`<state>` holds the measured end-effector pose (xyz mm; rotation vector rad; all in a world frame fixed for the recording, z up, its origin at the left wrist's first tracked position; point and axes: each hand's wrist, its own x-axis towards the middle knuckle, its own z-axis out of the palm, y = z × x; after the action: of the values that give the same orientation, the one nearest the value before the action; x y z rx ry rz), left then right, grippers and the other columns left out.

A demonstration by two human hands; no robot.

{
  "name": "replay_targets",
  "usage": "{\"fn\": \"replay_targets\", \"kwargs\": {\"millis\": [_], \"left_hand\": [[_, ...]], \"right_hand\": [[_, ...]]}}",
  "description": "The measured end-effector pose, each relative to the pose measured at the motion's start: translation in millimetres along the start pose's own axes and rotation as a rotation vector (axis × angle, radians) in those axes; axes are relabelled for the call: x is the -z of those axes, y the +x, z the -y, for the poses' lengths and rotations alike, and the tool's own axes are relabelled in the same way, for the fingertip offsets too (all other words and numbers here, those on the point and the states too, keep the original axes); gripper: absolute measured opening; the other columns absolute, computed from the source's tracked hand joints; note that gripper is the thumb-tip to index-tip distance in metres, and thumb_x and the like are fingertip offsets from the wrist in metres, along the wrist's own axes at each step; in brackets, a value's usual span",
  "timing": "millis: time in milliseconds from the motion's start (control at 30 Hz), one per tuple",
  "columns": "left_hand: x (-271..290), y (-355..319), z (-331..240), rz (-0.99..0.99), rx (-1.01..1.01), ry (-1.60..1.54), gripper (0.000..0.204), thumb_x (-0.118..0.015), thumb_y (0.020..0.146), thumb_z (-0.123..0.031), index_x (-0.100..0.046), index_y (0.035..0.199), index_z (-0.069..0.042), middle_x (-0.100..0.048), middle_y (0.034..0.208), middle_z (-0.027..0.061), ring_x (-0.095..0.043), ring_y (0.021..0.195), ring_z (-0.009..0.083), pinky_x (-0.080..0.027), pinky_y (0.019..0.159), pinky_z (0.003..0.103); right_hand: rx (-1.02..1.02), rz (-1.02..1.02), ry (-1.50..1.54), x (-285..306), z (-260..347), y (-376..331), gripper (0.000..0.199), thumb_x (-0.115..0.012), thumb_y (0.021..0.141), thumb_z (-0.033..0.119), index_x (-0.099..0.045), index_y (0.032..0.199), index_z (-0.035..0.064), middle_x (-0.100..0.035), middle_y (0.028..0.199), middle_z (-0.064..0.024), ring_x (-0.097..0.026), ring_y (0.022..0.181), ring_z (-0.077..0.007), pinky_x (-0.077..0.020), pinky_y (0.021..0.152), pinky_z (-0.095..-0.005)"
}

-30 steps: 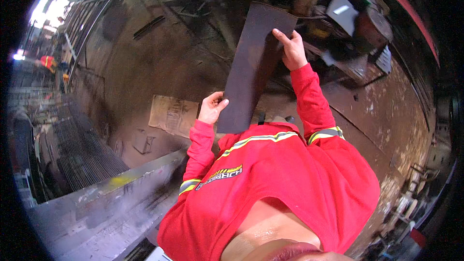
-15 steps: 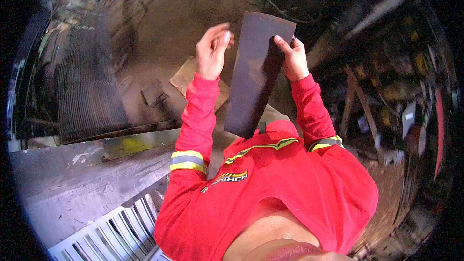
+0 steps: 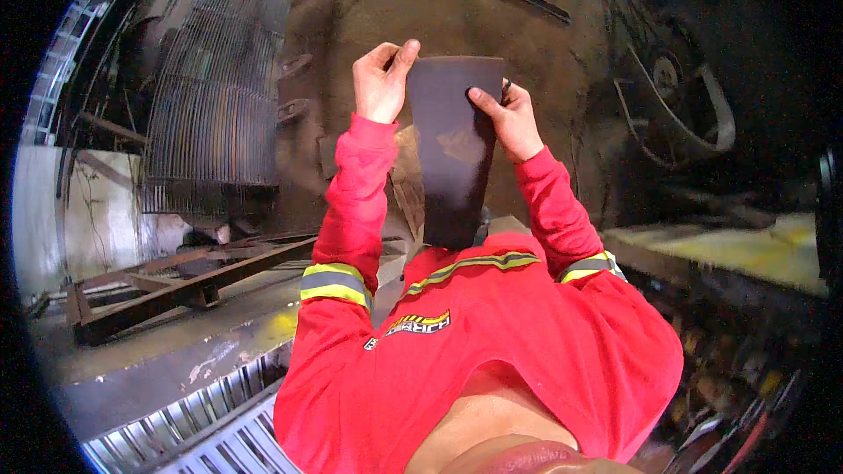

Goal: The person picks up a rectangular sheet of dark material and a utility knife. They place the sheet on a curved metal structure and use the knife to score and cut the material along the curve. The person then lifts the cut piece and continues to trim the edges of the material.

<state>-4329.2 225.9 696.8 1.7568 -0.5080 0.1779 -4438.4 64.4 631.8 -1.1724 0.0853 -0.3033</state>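
Left hand (image 3: 379, 86): moved in beside the far-left corner of the dark rectangular plate (image 3: 443, 136); whether it grasps, cannot tell.
Right hand (image 3: 511, 121): grasping plate's right edge near far end, thumb on face.
Plate position: between hands, most length running from grip toward red shirt (image 3: 518, 325).

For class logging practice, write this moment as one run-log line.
dark plate: near end by red shirt | right hand: grips right edge, thumb on top | left hand: at far left corner, contact unclear
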Motion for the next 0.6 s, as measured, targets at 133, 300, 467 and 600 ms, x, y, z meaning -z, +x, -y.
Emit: {"fn": "replay_targets", "kwargs": {"millis": [133, 300, 467, 600], "left_hand": [[18, 37, 14, 0.005, -0.282, 0.48, 0.017, -0.066, 0.088, -0.018, -0.068, 0.089, -0.001, -0.067, 0.087, 0.0132, -0.066, 0.081, 0.0259, -0.05, 0.073, 0.035], [7, 79, 86, 0.032, -0.367, 0.804, 0.045, -0.055, 0.093, -0.036, -0.049, 0.058, -0.008, -0.053, 0.058, 0.0134, -0.055, 0.058, 0.0347, -0.041, 0.058, 0.044], [71, 121, 171, -0.007, -0.208, 0.551, 0.049, -0.049, 0.096, -0.032, -0.047, 0.056, -0.004, -0.049, 0.056, 0.0175, -0.053, 0.054, 0.0396, -0.037, 0.051, 0.048], [139, 166, 250, -0.005, -0.092, 0.504, 0.052, -0.05, 0.096, -0.032, -0.05, 0.054, -0.002, -0.051, 0.055, 0.0191, -0.054, 0.053, 0.0393, -0.039, 0.05, 0.046]], "right_hand": [[-0.07, 0.131, -0.133, -27, -23, 70, 0.016, -0.067, 0.089, 0.013, -0.068, 0.101, 0.0019, -0.067, 0.086, 0.0017, -0.059, 0.078, -0.0074, -0.0494, 0.072, -0.0267], [0.034, 0.32, -0.375, -62, -81, 132, 0.006, -0.06, 0.084, 0.003, -0.06, 0.084, -0.0024, -0.063, 0.074, -0.0048, -0.051, 0.075, -0.0078, -0.0466, 0.068, -0.0289], [-0.054, 0.431, -0.339, -116, -143, 192, 0.012, -0.06, 0.088, 0.004, -0.065, 0.096, -0.0024, -0.067, 0.078, -0.0019, -0.051, 0.076, -0.0065, -0.0476, 0.067, -0.0288], [-0.158, 0.534, -0.37, -166, -190, 255, 0.015, -0.061, 0.09, 0.007, -0.066, 0.101, -0.002, -0.067, 0.08, -0.0015, -0.05, 0.076, -0.0046, -0.0472, 0.066, -0.0275]]}}
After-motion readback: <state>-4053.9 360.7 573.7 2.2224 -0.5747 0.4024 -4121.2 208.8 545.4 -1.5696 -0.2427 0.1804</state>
